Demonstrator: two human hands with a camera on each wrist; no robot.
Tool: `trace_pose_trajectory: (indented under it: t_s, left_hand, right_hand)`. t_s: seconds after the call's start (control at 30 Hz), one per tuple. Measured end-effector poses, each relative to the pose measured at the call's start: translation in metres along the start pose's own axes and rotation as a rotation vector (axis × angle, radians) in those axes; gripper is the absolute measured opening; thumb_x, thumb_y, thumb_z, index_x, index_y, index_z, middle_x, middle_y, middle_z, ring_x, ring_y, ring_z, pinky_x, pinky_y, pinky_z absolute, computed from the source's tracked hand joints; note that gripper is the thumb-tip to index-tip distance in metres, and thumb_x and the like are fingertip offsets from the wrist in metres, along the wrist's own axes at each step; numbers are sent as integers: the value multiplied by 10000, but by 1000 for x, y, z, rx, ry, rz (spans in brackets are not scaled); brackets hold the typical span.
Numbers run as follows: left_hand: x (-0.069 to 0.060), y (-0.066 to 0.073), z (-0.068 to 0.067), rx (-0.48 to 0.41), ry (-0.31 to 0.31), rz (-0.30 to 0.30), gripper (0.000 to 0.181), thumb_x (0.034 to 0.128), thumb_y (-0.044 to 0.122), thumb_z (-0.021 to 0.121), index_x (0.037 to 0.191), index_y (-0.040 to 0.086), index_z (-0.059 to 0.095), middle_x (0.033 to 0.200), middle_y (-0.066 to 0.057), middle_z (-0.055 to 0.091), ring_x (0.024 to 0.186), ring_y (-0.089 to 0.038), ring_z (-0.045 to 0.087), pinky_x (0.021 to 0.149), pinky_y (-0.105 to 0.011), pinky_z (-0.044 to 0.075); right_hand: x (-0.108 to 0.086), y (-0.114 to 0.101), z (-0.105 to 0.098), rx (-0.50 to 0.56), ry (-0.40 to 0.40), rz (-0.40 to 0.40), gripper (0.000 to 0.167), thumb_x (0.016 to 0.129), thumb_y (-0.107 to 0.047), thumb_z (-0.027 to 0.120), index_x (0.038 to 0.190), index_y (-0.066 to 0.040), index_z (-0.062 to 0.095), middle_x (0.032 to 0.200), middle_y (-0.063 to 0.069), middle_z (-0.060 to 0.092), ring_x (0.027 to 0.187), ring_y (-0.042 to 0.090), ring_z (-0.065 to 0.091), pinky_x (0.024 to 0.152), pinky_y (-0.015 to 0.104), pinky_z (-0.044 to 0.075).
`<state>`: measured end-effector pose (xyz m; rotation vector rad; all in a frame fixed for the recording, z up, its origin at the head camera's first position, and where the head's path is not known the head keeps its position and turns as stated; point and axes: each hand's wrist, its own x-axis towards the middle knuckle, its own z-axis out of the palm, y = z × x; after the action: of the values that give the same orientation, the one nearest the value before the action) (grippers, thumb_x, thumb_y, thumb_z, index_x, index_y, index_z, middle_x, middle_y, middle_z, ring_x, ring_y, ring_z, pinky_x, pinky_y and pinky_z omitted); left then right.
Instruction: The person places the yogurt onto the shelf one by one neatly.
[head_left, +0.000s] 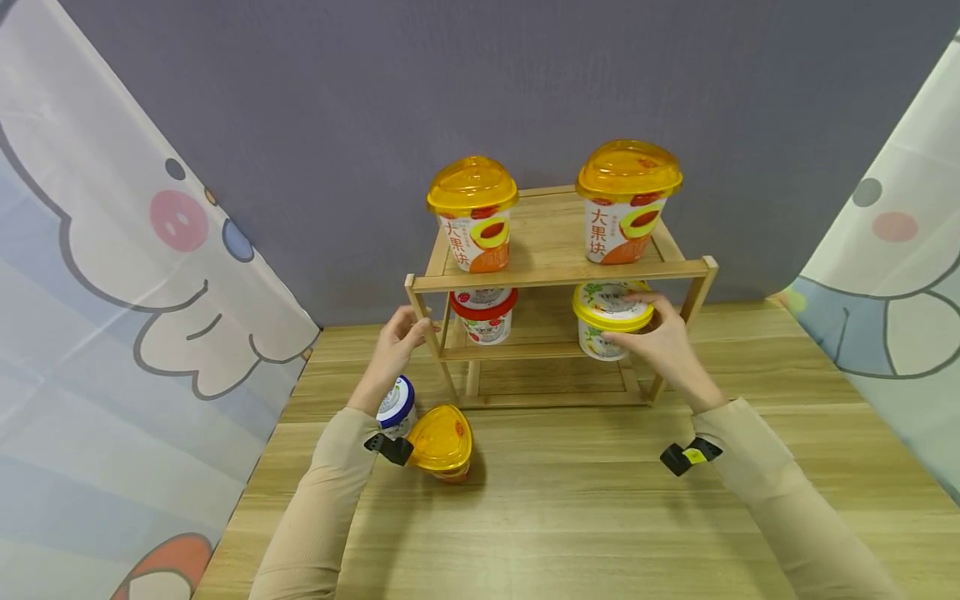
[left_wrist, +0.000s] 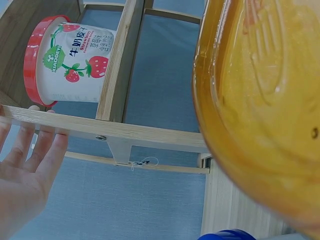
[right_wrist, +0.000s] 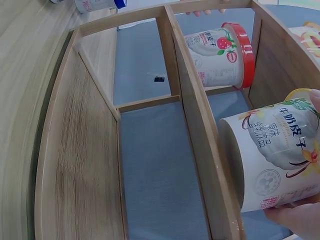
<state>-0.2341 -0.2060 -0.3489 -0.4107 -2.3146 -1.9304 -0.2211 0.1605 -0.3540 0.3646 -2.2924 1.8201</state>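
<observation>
My right hand [head_left: 663,337] grips a white tub with a yellow lid [head_left: 602,343] at the right of the wooden rack's [head_left: 558,275] middle shelf. In the right wrist view, that tub [right_wrist: 275,155] lies close to the shelf's front rail, and only part of the hand shows. The left hand [head_left: 395,346] is at the rack's left upright. Its fingers [left_wrist: 47,155] look fairly straight in the left wrist view, with their tips touching the wood. A white tub with a red lid [head_left: 486,321] and strawberry pictures stands on the middle shelf's left side.
Two orange-lidded cups, one left [head_left: 474,218] and one right [head_left: 628,204], stand on the top shelf. Beside the left forearm, a blue-lidded tub [head_left: 396,407] and another orange-lidded cup [head_left: 441,440] stand on the wooden table [head_left: 570,508]. A grey wall [head_left: 360,150] rises behind.
</observation>
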Motion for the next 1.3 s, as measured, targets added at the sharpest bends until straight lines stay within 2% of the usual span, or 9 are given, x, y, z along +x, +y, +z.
trace_pose_trajectory:
  t_s: [0.1,0.2,0.33,0.57,0.67,0.9,1.0,1.2,1.3]
  left_hand:
    - [2,-4,-1,8,0,5,302,933,166,445,1159,-34,434,1083,-283,501,1012,-304,525,909,-415,394]
    - [3,-7,-2,1,-5,11,306,933,173,446,1161,-32,433,1083,-287,501,1030,-353,506,919,-429,388]
    - [2,-7,-2,2,0,13,300,930,184,455,1151,-19,440,1070,-281,511,1017,-335,514,914,-424,395]
    - [3,-7,-1,-10,7,15,277,923,183,472,1121,-9,445,1060,-292,507,993,-284,530,907,-416,404]
    - [3,-7,-1,-13,10,24,269,923,167,470,1120,-14,449,1039,-283,517,970,-270,539,901,-417,409]
    - [2,-7,-2,-9,11,25,278,923,166,470,1128,-20,447,917,4,583,998,-330,521,905,-423,404]
    - [2,-7,-2,-10,10,23,285,922,171,471,1131,-20,446,897,52,581,1014,-361,505,908,-428,400]
    - [2,-8,-2,-10,12,17,295,920,185,476,1143,-7,451,913,30,582,1013,-337,511,912,-425,398]
    - [2,-7,-1,-11,13,16,294,921,187,476,1141,-7,449,970,-102,581,1013,-331,511,913,-429,396]
  right_hand:
    - [5,5,0,-23,12,11,596,750,-147,712,1222,-50,362,1153,87,399,927,82,496,701,145,461]
    - [10,8,0,-46,12,33,604,755,-210,708,1230,-91,353,1151,95,426,937,88,499,702,159,461]
    - [17,9,-2,-26,-3,60,631,762,-245,699,1260,-147,324,1221,102,412,1025,137,481,762,198,450]
    - [27,8,-1,-9,-1,76,703,747,-221,715,1317,-185,306,1254,78,423,1089,184,457,855,320,419]
    - [29,9,0,-11,2,58,700,746,-201,717,1320,-179,317,1245,75,435,1075,167,462,856,321,415]
    - [33,14,-1,-24,0,-7,664,760,-164,703,1312,-126,337,1206,89,460,1011,105,484,810,243,427]
    - [35,15,-2,-44,0,-5,665,762,-177,701,1314,-120,334,1204,95,462,1005,106,486,802,247,429]
    - [35,16,-2,-54,-3,35,679,747,-197,717,1303,-120,335,1214,97,463,1030,154,486,825,298,428]
    - [34,16,-2,-73,-13,40,681,748,-208,717,1300,-110,329,1215,104,462,1043,182,484,830,316,429]
